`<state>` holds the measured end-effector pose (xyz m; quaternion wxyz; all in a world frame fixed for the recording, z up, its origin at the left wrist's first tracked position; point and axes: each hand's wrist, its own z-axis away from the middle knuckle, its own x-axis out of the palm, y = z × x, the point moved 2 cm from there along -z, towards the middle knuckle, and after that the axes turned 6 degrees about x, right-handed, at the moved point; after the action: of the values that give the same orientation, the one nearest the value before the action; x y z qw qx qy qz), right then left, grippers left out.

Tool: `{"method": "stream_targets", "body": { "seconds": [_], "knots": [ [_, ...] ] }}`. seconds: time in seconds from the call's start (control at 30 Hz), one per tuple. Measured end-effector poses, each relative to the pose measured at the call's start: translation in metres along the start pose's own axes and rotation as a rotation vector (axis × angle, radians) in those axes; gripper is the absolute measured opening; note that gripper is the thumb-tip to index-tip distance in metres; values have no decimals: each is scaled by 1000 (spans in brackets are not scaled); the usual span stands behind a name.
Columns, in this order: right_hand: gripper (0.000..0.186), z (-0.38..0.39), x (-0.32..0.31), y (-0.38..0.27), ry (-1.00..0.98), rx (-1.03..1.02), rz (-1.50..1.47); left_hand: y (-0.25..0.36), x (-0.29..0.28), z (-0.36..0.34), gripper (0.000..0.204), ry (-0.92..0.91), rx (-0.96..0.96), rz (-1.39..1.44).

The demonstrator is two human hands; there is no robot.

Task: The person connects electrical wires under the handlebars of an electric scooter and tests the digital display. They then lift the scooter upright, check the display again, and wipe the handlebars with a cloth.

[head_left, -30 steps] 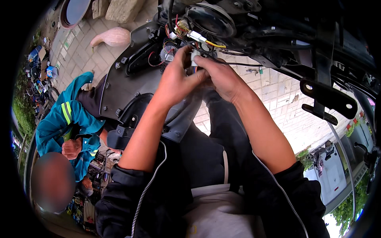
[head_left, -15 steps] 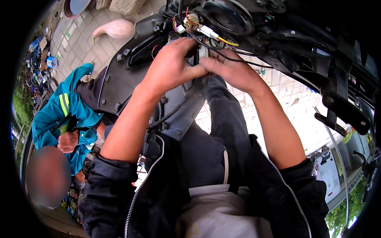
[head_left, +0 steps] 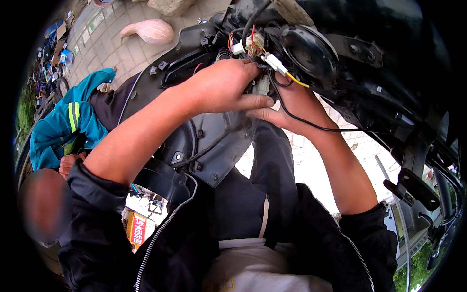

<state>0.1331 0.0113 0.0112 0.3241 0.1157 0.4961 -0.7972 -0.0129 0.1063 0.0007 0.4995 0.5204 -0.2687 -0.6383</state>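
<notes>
My left hand [head_left: 228, 86] and my right hand [head_left: 296, 108] meet at the wiring of a partly stripped vehicle, thumbs close together. Between them shows a pale plastic wire connector [head_left: 263, 84]. Fingers of both hands curl around it, their tips partly hidden behind it and among the wires. Just above sits a white plug [head_left: 275, 63] with a yellow wire. A second white plug [head_left: 238, 48] lies by a bundle of thin coloured wires. One black cable [head_left: 316, 127] loops down past my right hand and runs off to the right.
A round black horn-like part [head_left: 310, 51] and dark frame parts stand above and right. Below my left forearm is a grey plastic panel [head_left: 216, 163]. To the left, a person in a teal jacket [head_left: 73, 114] is close by. A pale gourd [head_left: 151, 31] lies on the paving.
My view has shifted, with the vehicle parts now further right and lower. My left forearm lies flatter, its elbow further out to the left. Both hands stay at the connector.
</notes>
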Motion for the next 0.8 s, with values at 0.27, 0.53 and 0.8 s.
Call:
{"method": "stream_targets", "body": {
  "seconds": [0.27,0.53,0.8],
  "knots": [
    [64,-2,0,-5,-43,85,-124,-1,-6,2,57,-47,-9,2],
    [63,-5,-4,-3,-156,135,-121,-5,1,-1,60,-90,39,-74],
    [65,-7,0,-4,-113,123,-115,-7,3,-3,60,-20,91,-226]
  ]
}}
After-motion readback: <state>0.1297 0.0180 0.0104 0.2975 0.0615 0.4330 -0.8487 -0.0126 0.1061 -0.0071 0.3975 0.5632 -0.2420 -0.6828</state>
